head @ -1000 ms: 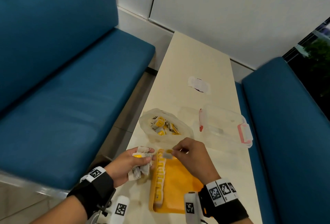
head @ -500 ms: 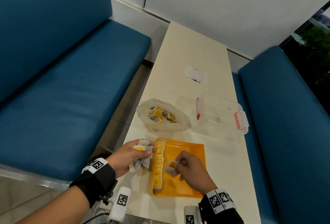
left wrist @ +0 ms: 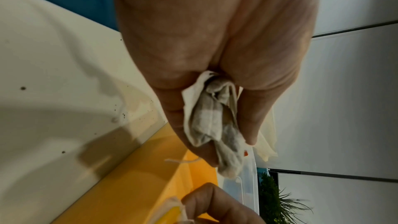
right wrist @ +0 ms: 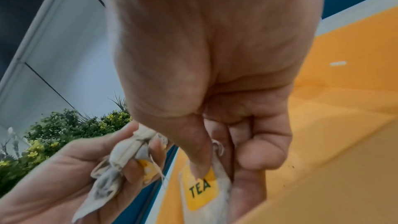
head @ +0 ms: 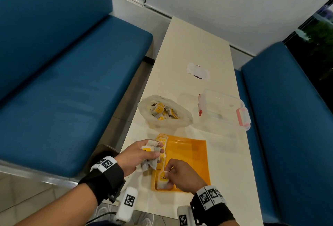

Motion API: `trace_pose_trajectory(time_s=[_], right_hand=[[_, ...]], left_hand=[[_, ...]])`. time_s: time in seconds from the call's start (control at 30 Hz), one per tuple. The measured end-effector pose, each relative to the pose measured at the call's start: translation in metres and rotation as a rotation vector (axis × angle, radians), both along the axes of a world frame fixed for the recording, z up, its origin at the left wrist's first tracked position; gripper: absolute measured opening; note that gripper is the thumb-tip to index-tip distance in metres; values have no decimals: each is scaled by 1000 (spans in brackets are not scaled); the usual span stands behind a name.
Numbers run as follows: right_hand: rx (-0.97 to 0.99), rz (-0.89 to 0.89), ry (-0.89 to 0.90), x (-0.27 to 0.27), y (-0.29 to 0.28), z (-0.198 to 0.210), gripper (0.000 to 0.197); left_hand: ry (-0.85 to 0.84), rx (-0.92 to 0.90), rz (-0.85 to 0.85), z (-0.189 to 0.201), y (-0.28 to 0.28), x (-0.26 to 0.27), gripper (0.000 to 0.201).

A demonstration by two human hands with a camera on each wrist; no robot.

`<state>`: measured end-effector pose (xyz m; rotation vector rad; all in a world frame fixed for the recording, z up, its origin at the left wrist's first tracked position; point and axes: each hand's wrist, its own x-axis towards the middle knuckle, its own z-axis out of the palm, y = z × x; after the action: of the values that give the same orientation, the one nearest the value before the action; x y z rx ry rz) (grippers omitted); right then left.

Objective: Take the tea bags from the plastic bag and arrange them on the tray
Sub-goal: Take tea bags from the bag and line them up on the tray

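An orange tray (head: 191,155) lies near the table's front edge, with a row of tea bags (head: 163,144) along its left side. My right hand (head: 182,175) pinches one tea bag (head: 163,180) with a yellow TEA tag (right wrist: 201,192) at the tray's near left corner. My left hand (head: 138,155) grips a bunch of tea bags (left wrist: 213,122) just left of the tray. The clear plastic bag (head: 164,112) with more tea bags sits open beyond the tray.
An empty clear box (head: 223,109) with red clips stands right of the bag. A small white wrapper (head: 198,71) lies farther along the cream table (head: 191,45). Blue benches (head: 72,81) flank the table on both sides.
My right hand has carried one tea bag from near the bag down to the tray's near left corner. The left hand has stayed put with its bunch.
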<state>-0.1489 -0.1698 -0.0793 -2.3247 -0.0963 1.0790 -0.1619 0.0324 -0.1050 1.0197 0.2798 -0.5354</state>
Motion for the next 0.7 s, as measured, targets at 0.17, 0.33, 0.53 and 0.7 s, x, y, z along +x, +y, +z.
trace_pose_trajectory(time_s=[0.17, 0.33, 0.53, 0.7], right_hand=[[-57, 26, -1, -1, 8, -11, 7], [-78, 26, -112, -9, 11, -21, 11], [-90, 56, -118, -9, 7, -27, 40], [-111, 139, -148, -9, 10, -36, 53]], left_hand=[[-29, 21, -22, -2, -5, -1, 32], [-27, 39, -27, -5, -8, -2, 31], [-21, 45, -21, -9, -8, -2, 30], [-16, 45, -14, -10, -10, -2, 30]])
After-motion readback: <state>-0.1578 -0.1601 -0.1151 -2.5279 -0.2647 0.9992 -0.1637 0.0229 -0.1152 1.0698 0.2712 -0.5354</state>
